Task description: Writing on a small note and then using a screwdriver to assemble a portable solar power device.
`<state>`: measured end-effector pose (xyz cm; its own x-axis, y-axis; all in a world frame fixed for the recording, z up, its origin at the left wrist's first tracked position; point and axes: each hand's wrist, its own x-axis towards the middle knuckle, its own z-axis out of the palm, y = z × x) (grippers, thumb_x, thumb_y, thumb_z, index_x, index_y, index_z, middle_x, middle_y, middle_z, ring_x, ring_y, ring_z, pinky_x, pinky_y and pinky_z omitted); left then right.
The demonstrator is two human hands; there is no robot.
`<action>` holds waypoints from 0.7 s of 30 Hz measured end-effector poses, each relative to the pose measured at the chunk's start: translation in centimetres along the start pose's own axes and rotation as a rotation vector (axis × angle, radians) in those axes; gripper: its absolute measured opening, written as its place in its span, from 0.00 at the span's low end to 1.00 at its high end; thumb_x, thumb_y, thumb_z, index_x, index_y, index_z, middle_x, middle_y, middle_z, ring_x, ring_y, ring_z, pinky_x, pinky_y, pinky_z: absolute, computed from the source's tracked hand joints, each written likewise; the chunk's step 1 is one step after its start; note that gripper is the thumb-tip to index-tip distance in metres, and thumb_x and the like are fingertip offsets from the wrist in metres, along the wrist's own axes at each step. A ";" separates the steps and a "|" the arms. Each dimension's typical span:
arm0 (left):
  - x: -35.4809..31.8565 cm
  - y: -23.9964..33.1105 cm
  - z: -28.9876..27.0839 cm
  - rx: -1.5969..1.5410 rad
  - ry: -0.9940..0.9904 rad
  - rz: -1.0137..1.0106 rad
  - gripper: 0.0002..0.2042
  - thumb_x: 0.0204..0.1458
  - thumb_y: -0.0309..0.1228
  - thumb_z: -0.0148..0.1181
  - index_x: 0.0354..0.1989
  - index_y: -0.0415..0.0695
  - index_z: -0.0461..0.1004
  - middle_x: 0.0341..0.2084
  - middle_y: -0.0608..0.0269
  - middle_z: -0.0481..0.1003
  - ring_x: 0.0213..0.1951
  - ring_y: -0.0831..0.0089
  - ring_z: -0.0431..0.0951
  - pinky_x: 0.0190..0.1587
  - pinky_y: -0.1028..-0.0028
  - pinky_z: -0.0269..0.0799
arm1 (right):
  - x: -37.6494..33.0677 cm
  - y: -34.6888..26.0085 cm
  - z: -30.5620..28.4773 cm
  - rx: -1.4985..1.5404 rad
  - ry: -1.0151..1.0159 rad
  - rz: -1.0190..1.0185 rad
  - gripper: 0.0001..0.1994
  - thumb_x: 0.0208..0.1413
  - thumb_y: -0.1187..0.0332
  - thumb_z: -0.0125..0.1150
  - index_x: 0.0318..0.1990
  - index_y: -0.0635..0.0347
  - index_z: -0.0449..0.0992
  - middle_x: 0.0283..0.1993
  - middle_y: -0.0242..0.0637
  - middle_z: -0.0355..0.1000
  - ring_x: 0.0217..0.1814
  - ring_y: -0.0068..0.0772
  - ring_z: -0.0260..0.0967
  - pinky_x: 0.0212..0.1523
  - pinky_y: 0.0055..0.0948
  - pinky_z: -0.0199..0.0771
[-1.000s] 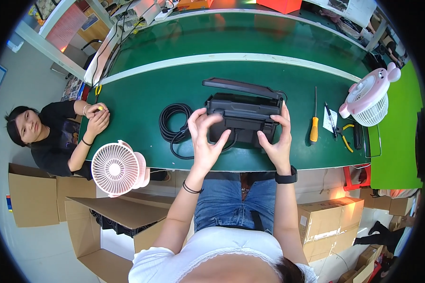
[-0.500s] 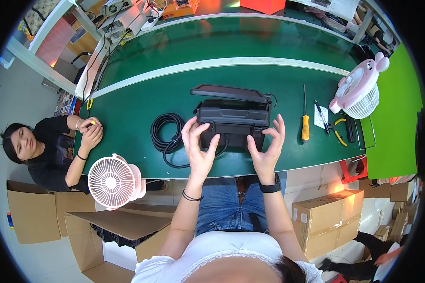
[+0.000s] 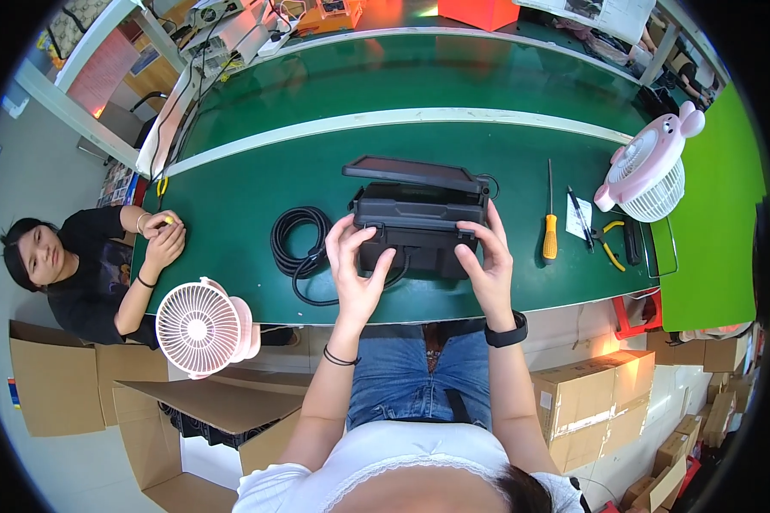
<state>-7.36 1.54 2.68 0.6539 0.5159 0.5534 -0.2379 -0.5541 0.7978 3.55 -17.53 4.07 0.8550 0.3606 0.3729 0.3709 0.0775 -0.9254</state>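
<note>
A black plastic box (image 3: pixel 423 214) with front latches sits upright near the table's front edge. Above its top a flat dark panel (image 3: pixel 415 171) is tilted, with a short thin cable at its right end. My left hand (image 3: pixel 358 286) grips the box's front left corner, fingers at the latch and thumb lower on the front. My right hand (image 3: pixel 493 278) has curled fingers on the right latch, its thumb against the front face. Left of the box lies a coiled black cable (image 3: pixel 281 244), whose end runs behind my left hand to the box's front.
To the right lie a yellow-handled screwdriver (image 3: pixel 550 238), a pen (image 3: pixel 580 218) on paper and yellow-handled pliers (image 3: pixel 611 246). A pink fan (image 3: pixel 650 162) stands beyond them; another fan (image 3: pixel 198 329) is at the front left. A person (image 3: pixel 94 274) sits at the left edge, hands on the table.
My right hand has shifted its fingers onto the right latch, the thumb moving to the right. My left hand stays at its corner. The person at the lower right has gone from view.
</note>
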 end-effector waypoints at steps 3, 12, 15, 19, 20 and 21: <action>-0.1 -1.2 0.2 -0.091 -0.006 0.006 0.26 0.50 0.20 0.71 0.56 0.47 0.67 0.65 0.53 0.55 0.66 0.55 0.64 0.65 0.58 0.68 | 0.0 0.2 0.6 0.158 0.041 0.002 0.12 0.54 0.69 0.71 0.46 0.57 0.84 0.78 0.47 0.50 0.76 0.42 0.58 0.70 0.39 0.60; 3.4 -2.2 1.1 -0.399 0.052 -0.010 0.28 0.58 0.44 0.61 0.63 0.43 0.63 0.67 0.50 0.53 0.70 0.57 0.55 0.71 0.58 0.49 | 1.1 0.4 2.8 0.265 0.143 0.007 0.34 0.57 0.66 0.66 0.70 0.55 0.58 0.80 0.44 0.44 0.79 0.43 0.47 0.74 0.42 0.53; 4.2 -2.9 1.2 -0.422 -0.114 -0.183 0.48 0.55 0.53 0.60 0.76 0.39 0.42 0.73 0.50 0.46 0.74 0.56 0.49 0.73 0.59 0.46 | 1.9 2.1 3.0 0.108 0.162 -0.053 0.33 0.63 0.64 0.60 0.73 0.58 0.55 0.76 0.43 0.53 0.76 0.40 0.53 0.73 0.37 0.53; 4.8 -1.3 1.4 -0.519 -0.119 -0.293 0.41 0.62 0.35 0.58 0.78 0.43 0.41 0.76 0.54 0.47 0.72 0.63 0.56 0.72 0.65 0.52 | 3.6 0.6 2.6 0.180 0.093 0.027 0.32 0.66 0.64 0.57 0.75 0.59 0.55 0.73 0.42 0.59 0.72 0.34 0.58 0.73 0.32 0.53; 4.5 -1.6 1.6 -0.527 -0.094 -0.313 0.38 0.63 0.25 0.56 0.78 0.45 0.41 0.76 0.56 0.47 0.70 0.64 0.60 0.71 0.66 0.54 | 4.0 0.6 2.4 0.220 0.070 0.045 0.33 0.66 0.64 0.57 0.75 0.58 0.54 0.73 0.42 0.58 0.73 0.34 0.58 0.73 0.33 0.53; 4.3 -1.6 1.7 -0.527 -0.094 -0.311 0.38 0.63 0.25 0.56 0.78 0.45 0.41 0.76 0.56 0.47 0.70 0.64 0.60 0.71 0.66 0.54 | 4.3 0.9 2.2 0.202 0.050 0.046 0.33 0.67 0.65 0.56 0.76 0.58 0.53 0.74 0.42 0.58 0.72 0.33 0.58 0.73 0.32 0.54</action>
<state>-2.93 3.54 3.43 0.8046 0.5281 0.2716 -0.3331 0.0227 0.9426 6.80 -13.90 4.71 0.8881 0.3219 0.3279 0.2551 0.2483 -0.9345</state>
